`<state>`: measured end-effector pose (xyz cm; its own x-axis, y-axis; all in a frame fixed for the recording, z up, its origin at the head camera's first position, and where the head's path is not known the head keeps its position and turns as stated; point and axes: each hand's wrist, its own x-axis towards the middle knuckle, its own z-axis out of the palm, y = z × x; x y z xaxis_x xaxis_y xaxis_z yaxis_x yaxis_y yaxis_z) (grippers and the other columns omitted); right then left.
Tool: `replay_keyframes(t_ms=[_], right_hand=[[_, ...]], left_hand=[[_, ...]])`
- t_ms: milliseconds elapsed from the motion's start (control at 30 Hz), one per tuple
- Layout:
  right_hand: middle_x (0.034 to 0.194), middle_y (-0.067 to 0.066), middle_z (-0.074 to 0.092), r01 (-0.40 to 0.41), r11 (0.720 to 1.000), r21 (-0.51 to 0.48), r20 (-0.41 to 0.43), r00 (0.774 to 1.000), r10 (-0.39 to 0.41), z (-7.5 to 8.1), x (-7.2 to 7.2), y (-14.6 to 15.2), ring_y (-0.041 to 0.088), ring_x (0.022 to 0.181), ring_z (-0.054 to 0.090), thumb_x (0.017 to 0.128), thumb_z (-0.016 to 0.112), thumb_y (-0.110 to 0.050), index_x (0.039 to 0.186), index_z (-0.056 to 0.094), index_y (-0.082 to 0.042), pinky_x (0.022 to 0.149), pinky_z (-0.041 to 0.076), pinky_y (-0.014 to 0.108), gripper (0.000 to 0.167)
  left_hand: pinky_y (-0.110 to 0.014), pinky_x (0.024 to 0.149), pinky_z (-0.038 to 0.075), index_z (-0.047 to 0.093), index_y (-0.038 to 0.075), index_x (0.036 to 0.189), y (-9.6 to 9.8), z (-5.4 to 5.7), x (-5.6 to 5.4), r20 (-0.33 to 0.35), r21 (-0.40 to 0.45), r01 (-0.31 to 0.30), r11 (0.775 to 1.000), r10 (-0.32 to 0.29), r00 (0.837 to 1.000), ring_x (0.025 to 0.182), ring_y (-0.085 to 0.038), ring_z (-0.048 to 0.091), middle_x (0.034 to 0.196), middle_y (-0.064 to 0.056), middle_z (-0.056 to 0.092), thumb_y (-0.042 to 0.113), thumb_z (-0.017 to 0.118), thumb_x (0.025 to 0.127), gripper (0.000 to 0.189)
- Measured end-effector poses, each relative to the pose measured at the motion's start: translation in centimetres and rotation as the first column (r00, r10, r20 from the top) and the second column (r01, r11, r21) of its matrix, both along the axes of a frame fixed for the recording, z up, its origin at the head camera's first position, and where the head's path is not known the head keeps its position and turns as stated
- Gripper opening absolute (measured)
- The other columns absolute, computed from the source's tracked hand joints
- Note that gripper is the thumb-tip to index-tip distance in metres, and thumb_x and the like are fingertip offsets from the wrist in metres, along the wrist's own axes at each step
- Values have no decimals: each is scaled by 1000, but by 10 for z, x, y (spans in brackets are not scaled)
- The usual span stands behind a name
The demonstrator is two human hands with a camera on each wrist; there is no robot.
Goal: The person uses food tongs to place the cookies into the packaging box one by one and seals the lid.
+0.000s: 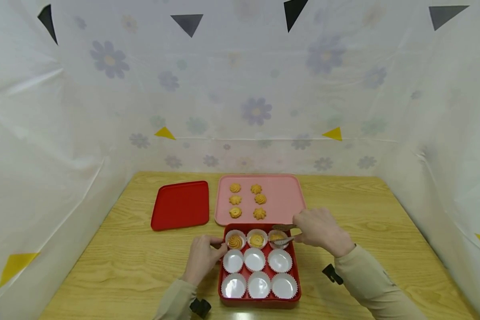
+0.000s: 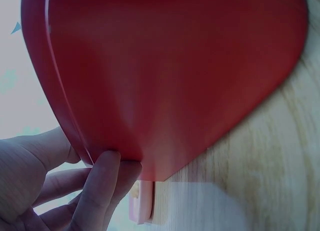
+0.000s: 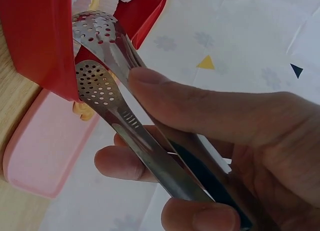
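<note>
My right hand (image 1: 320,230) grips metal tongs (image 3: 145,136) with perforated ends, held over the far right corner of a red box (image 1: 260,303). The tong ends stand apart, one over the box's far edge and the other above the far right paper cup. A cookie (image 1: 276,237) partly shows in that cup. In the other two cups of the far row lie a swirled cookie (image 1: 234,242) and a paler cookie (image 1: 257,241). White paper cups (image 1: 254,259) fill the middle and near rows. My left hand (image 1: 204,258) pinches the box's left rim, fingers against the outer wall.
Behind the box, a pink tray (image 1: 284,195) carries several cookies (image 1: 260,199) in two columns. A flat red lid or tray (image 1: 181,206) lies to its left on the wooden table (image 1: 128,262). Patterned sheeting (image 1: 240,89) encloses the back and sides.
</note>
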<state>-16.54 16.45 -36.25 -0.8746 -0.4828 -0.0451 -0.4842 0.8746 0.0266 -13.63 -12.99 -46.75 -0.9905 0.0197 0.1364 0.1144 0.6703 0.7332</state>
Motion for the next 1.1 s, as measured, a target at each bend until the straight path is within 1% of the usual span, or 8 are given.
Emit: replay_keyframes(t_ms=[267, 500, 633, 700, 767, 867, 967, 1100], right_hand=[[74, -7, 69, 4, 999, -43, 50, 999, -2, -1, -1, 5, 6, 59, 47, 75, 86, -27, 74, 69, -19, 52, 40, 27, 19], [63, -11, 53, -5, 980, -198, 158, 987, 37, -8, -3, 24, 6, 58, 41, 82, 81, -30, 77, 68, -23, 55, 34, 25, 16], [69, -13, 57, -14, 955, -295, 194, 978, 75, -14, -4, 36, 4, 61, 40, 87, 76, -34, 83, 68, -24, 55, 31, 24, 14], [75, -12, 63, -7, 941, -338, 201, 976, 80, -18, -5, 41, 3, 62, 41, 89, 74, -35, 91, 72, -21, 55, 31, 23, 14], [81, -11, 66, 11, 925, -380, 211, 975, 75, -23, -6, 45, 1, 61, 41, 90, 73, -36, 104, 75, -18, 54, 33, 22, 23], [87, -7, 68, 60, 885, -462, 240, 969, 59, -31, -6, 49, 1, 56, 38, 91, 71, -35, 120, 72, -12, 52, 34, 22, 37], [90, -4, 68, 122, 834, -539, 280, 959, 41, -38, -7, 51, 2, 52, 32, 93, 69, -37, 126, 69, -8, 50, 34, 22, 44], [96, 1, 71, 183, 777, -602, 310, 951, 16, -45, -10, 53, 2, 52, 34, 94, 68, -40, 129, 67, -7, 49, 36, 22, 48]], left_hand=[[-21, 63, 42, 81, 2, 93, 0, 0, 1, -8, -2, 2, 1000, -2, 1000, 66, -9, 53, 80, -7, 78, 11, 73, 78, 19], [-21, 65, 44, 80, 0, 95, 0, 0, 1, -8, 2, 2, 1000, -2, 1000, 69, -10, 55, 87, -11, 79, 11, 74, 79, 21], [-21, 64, 44, 81, 1, 95, 0, 0, 1, -11, 1, 3, 1000, -3, 1000, 69, -10, 55, 86, -10, 79, 11, 74, 78, 21], [-21, 64, 44, 81, 1, 95, 0, 0, 1, -11, 3, 2, 1000, -2, 1000, 68, -10, 55, 86, -10, 79, 11, 74, 79, 21], [-21, 64, 44, 80, 0, 95, 1, 1, 1, -9, 6, 1, 1000, -1, 1000, 68, -10, 55, 86, -11, 79, 11, 74, 79, 21], [-22, 65, 44, 80, -1, 96, 1, 1, 2, -8, 9, 2, 1000, -2, 1000, 69, -10, 55, 89, -12, 79, 11, 74, 79, 22], [-21, 64, 43, 80, 0, 95, 1, 1, 2, -7, 6, 0, 1000, 0, 1000, 67, -10, 54, 86, -11, 79, 12, 73, 79, 21], [-21, 63, 43, 81, 2, 94, 1, 1, 2, -7, 1, -1, 1000, 1, 1000, 66, -9, 53, 81, -8, 78, 12, 73, 79, 19]])
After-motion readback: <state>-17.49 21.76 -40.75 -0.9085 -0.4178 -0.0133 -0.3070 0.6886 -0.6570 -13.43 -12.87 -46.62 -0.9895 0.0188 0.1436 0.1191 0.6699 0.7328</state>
